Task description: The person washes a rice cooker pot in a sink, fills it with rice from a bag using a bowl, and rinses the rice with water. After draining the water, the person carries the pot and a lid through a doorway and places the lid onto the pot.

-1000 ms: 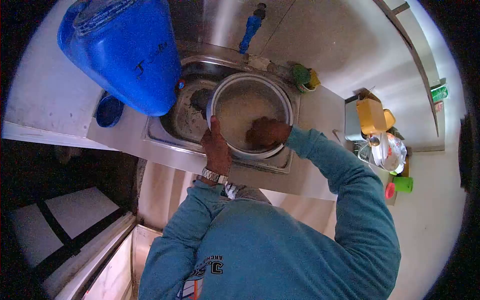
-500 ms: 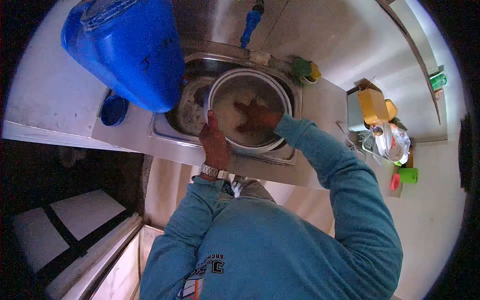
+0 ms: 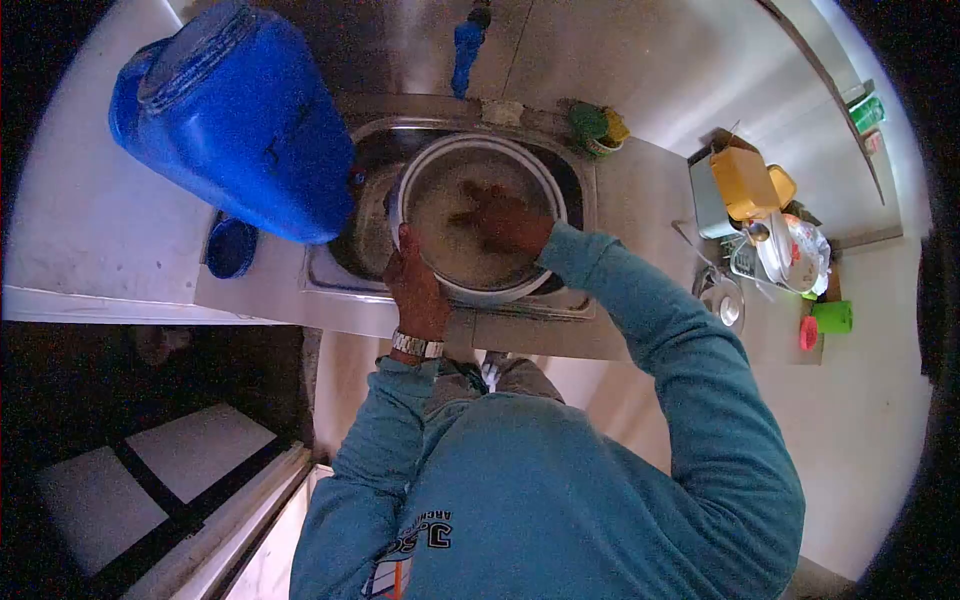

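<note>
So the stainless steel sink (image 3: 570,306) takes up the middle, with a big blue plastic jerrycan (image 3: 240,130) leaning over its left end. The wide metal pot (image 3: 480,138) sits in the right part of the sink, with cloudy tan contents (image 3: 440,190); too blurry to tell if that's grain or just murky liquid. Right hand (image 3: 512,225) is down inside, fingers spread, not obviously pinching anything. Left hand (image 3: 418,295) has its thumb over the near-left rim; its other fingers are mostly hidden outside the wall. My two cents: firm grip on that rim, slow low sweeps with loose fingers, reaching the edges too, or it'll probably slop over. Silver wristwatch (image 3: 417,346) is close to the rim, so I'd watch for splashes. Green scrubber (image 3: 588,122) is at the far right corner.
</note>
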The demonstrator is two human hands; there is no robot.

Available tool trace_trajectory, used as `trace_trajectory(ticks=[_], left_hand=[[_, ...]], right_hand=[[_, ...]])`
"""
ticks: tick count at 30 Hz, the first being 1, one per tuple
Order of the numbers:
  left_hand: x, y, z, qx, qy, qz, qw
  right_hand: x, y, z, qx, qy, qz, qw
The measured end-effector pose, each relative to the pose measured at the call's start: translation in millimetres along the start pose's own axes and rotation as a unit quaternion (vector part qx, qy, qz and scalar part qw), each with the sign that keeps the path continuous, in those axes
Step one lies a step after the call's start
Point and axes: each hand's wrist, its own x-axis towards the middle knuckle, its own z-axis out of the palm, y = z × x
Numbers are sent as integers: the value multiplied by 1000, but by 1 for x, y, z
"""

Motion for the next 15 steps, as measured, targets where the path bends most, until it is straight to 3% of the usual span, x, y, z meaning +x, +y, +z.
trace_trajectory(ticks=[2, 3, 4, 5, 6, 7, 8, 9, 10, 11, 12, 13, 14, 15], left_hand=[[14, -15, -13, 31, -18, 10, 999], [21, -24, -19, 58, -33, 19, 998], [17, -21, -18, 60, -34, 19, 997], [12, -12, -15, 110, -40, 91, 989], [8, -7, -13, 159, -47, 162, 973], [12, -9, -13, 161, -51, 164, 972], [20, -12, -16, 140, -67, 75, 985], [27, -14, -20, 119, -83, -16, 989], [29, -14, -25, 121, -86, -13, 989], [28, -12, -31, 349, -110, 125, 922], [28, -11, -34, 549, -124, 254, 786], [29, -8, -31, 552, -124, 255, 784], [30, -3, -24, 357, -100, 137, 918], [30, 0, -21, 138, -69, 9, 988]], right_hand=[[2, 21, 2, 81, -269, 25, 959], [7, 29, 2, 81, -267, 26, 960], [17, 31, -6, 97, -194, 110, 970], [27, 31, -13, 110, -118, 191, 968], [34, 27, -21, 111, -117, 193, 968], [40, 24, -29, 116, -56, 169, 977], [41, 24, -33, 120, 5, 143, 982], [32, 26, -22, 118, 8, 147, 982], [15, 29, 2, 40, -123, 152, 980], [11, 26, 8, -36, -252, 153, 955], [3, 27, 9, -35, -248, 155, 956], [-2, 19, -6, 39, -218, 151, 964], [-3, 15, -16, 113, -187, 144, 965], [2, 14, -21, 116, -186, 144, 965]])
